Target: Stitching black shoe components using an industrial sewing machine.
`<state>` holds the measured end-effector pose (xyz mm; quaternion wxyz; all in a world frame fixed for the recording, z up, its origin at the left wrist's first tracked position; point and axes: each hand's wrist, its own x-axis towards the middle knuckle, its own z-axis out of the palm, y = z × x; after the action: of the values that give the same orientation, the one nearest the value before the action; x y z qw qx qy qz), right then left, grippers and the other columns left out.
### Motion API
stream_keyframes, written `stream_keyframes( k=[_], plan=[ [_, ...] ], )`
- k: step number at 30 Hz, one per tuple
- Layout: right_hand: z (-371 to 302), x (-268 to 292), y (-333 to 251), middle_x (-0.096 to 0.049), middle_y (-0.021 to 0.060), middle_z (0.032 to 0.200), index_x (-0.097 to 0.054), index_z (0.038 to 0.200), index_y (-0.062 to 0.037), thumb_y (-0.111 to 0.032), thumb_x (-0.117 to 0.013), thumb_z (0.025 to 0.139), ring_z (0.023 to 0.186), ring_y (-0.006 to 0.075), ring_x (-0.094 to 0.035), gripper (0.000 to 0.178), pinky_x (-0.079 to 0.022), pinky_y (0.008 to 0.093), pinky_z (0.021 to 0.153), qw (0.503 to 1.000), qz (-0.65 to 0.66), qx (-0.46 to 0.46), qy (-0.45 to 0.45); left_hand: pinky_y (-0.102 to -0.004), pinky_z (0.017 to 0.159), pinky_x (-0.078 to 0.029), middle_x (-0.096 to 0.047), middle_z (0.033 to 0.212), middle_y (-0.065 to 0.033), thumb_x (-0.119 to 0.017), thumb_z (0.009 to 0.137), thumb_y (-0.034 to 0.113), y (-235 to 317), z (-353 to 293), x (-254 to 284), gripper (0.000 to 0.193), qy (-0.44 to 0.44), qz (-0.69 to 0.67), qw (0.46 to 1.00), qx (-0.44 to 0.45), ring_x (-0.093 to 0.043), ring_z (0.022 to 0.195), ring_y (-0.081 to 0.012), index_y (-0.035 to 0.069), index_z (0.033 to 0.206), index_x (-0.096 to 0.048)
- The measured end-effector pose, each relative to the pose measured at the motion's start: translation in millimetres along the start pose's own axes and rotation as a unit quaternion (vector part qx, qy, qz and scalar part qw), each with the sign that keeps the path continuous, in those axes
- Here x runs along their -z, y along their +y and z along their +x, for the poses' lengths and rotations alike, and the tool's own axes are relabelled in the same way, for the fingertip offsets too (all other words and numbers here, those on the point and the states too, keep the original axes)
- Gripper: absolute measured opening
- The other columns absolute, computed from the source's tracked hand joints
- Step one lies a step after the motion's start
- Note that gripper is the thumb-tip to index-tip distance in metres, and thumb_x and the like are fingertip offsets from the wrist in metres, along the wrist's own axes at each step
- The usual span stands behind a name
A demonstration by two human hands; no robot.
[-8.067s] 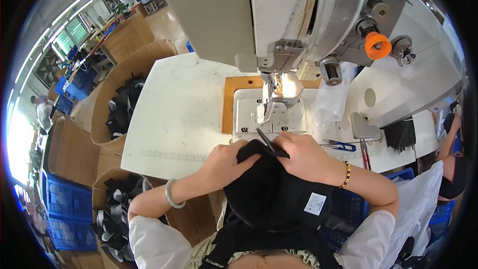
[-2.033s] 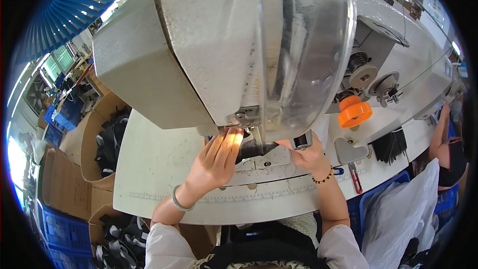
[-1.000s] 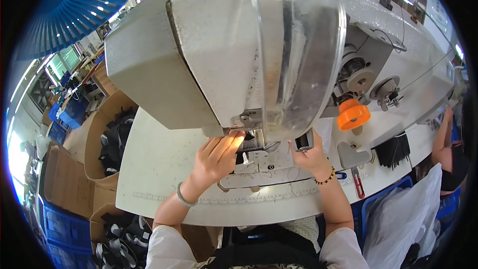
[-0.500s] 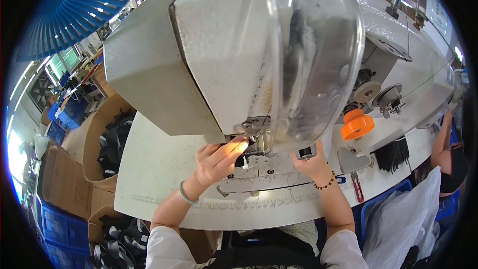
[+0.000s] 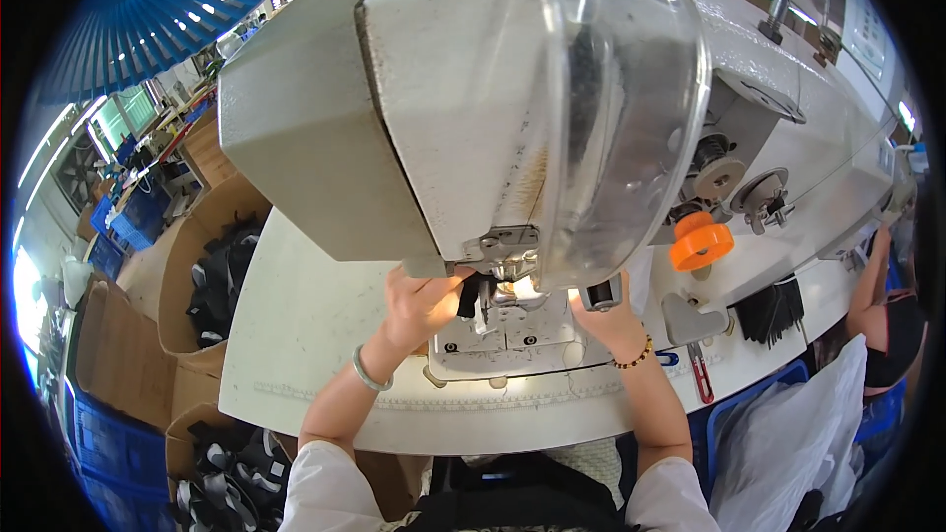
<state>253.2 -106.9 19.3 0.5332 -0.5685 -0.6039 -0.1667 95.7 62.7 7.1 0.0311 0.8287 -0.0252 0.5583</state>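
Under the overhanging head of the sewing machine [image 5: 473, 118], the left hand [image 5: 419, 303] pinches a black fabric piece [image 5: 471, 294] at the needle, while the right hand [image 5: 606, 317] at three o'clock presses nearby, its grip hidden. The white table [image 5: 296, 335] lies open toward nine o'clock, up to its curved edge.

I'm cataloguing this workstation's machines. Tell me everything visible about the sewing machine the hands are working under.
The sewing machine is a large grey-white industrial head, looming close and filling the upper view. Its casing looks like painted metal, scuffed at the edges, with a clear curved guard on the front. An orange knob and metal discs sit on its right side. It stands on a white table. The left hand and right hand reach under it near the lit needle area.
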Motion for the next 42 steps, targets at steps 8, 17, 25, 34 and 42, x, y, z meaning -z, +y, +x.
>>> stream_keyframes(
  k=[8,17,25,34,42],
  plan=[
    [-11,-7,11,-0.06,0.0125,0.088,-0.061,0.089,-0.0005,0.009,-0.054,0.064,0.085,0.0315,-0.056,0.027,-0.043,0.0375,0.076,1.0,-0.024,-0.016,-0.012,-0.0288,0.053,-0.045,-0.062,0.076,-0.0043,-0.068,0.051,-0.004,-3,-1,-3,0.027,0.011,-0.053,0.998,0.018,-0.058,0.062,-0.0198,0.005,0.076,-0.067],
    [-15,-10,17,-0.06,0.0129,0.091,-0.064,0.092,-0.0021,0.008,-0.054,0.064,0.084,0.0315,-0.056,0.031,-0.044,0.0387,0.077,0.998,-0.054,0.027,0.004,-0.0296,0.053,-0.045,-0.06,0.073,-0.0051,-0.068,0.051,-0.005,2,2,-2,0.028,0.012,-0.032,0.999,0.027,-0.057,0.063,-0.0216,0.005,0.077,-0.067],
    [-10,-10,16,-0.058,0.0098,0.086,-0.054,0.094,0.0008,0.005,-0.058,0.063,0.075,0.0207,-0.057,0.031,-0.045,0.0295,0.072,0.999,-0.026,0.021,0.023,-0.0278,0.048,-0.042,-0.061,0.07,-0.0051,-0.059,0.048,-0.009,7,7,2,0.033,0.006,-0.006,1.0,-0.006,-0.055,0.06,-0.0186,0.006,0.076,-0.067],
    [-11,-10,11,-0.057,0.016,0.096,-0.064,0.094,-0.0008,0.005,-0.054,0.065,0.085,0.032,-0.055,0.031,-0.045,0.0375,0.075,0.999,0.015,-0.012,0.026,-0.0326,0.069,-0.05,-0.065,0.081,-0.0106,-0.061,0.048,-0.01,6,1,7,0.033,-0.039,0.014,0.999,0.02,-0.063,0.074,-0.0243,0.002,0.077,-0.069],
    [-14,-12,11,-0.058,0.0148,0.091,-0.064,0.094,-0.001,0.005,-0.055,0.066,0.082,0.0313,-0.055,0.03,-0.045,0.0366,0.072,1.0,-0.006,0.003,0.023,-0.0271,0.047,-0.04,-0.06,0.068,-0.0027,-0.059,0.048,-0.007,5,7,4,0.03,0.006,0.01,1.0,-0.01,-0.054,0.057,-0.0177,0.008,0.073,-0.067]
  ],
)
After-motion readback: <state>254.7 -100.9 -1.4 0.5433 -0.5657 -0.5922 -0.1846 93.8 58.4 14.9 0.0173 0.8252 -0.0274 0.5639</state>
